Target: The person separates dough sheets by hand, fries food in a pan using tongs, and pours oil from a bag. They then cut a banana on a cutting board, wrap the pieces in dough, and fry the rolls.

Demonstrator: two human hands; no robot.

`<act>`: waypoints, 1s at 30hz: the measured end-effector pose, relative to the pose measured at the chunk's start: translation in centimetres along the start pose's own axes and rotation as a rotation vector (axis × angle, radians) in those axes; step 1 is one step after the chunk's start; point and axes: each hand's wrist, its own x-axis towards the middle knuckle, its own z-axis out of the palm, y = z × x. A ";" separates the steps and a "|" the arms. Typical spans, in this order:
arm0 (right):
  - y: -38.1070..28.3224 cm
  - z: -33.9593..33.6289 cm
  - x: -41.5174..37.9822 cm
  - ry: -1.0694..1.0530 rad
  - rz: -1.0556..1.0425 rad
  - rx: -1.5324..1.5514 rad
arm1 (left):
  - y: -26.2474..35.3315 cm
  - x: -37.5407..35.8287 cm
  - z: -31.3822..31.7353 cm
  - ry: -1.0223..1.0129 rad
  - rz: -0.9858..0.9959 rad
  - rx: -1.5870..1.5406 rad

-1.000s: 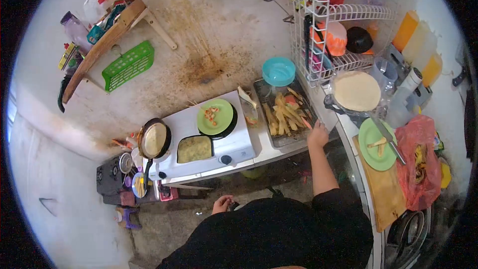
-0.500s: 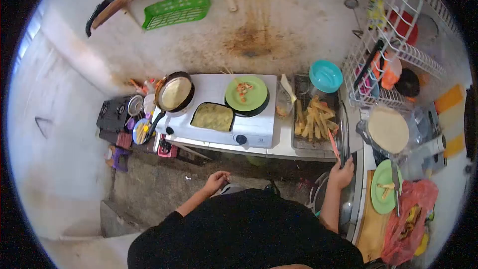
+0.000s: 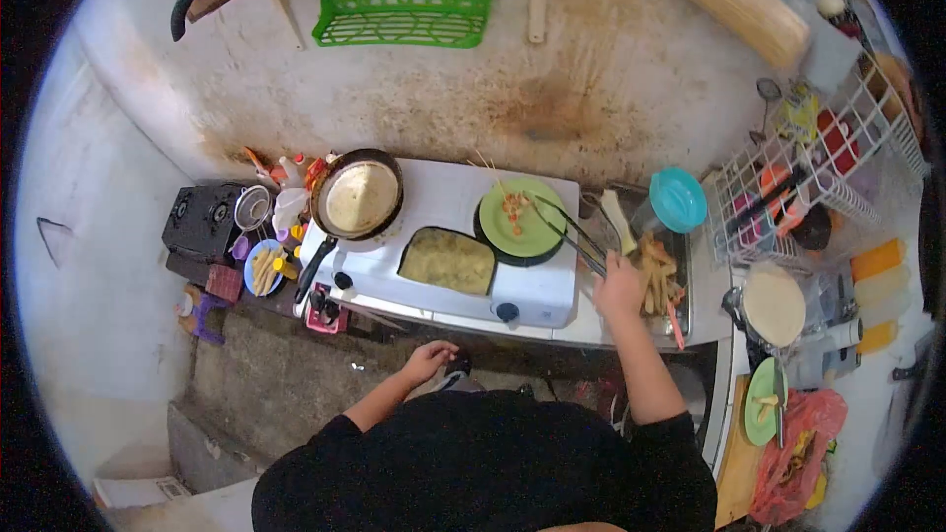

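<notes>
two green plates (image 3: 521,218), one frying pan (image 3: 361,197)

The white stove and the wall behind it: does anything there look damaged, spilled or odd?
Yes. The pale wall above the white stove carries a large brown stain, darkest just behind the round green plate. The right hand holds long metal tongs over that plate. Nothing looks spilled on the stove.

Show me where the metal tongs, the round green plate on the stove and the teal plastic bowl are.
metal tongs (image 3: 567,229), head view, midway along the two long arms.
round green plate (image 3: 537,220), head view, bare part right of the food bits.
teal plastic bowl (image 3: 678,200), head view, centre of its inside.
</notes>
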 end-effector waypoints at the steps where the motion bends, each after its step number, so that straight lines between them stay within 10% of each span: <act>1: -1.1 0.1 1.6 -0.022 -0.013 -0.030 | -1.2 0.4 -1.2 0.018 0.036 -0.020; 23: -7.3 -6.4 3.5 -0.014 0.162 -0.075 | -5.7 0.7 -13.6 0.171 0.119 -0.106; 30: -14.9 -4.0 6.3 -0.064 -0.174 0.187 | -7.9 0.1 -13.1 0.225 0.085 -0.181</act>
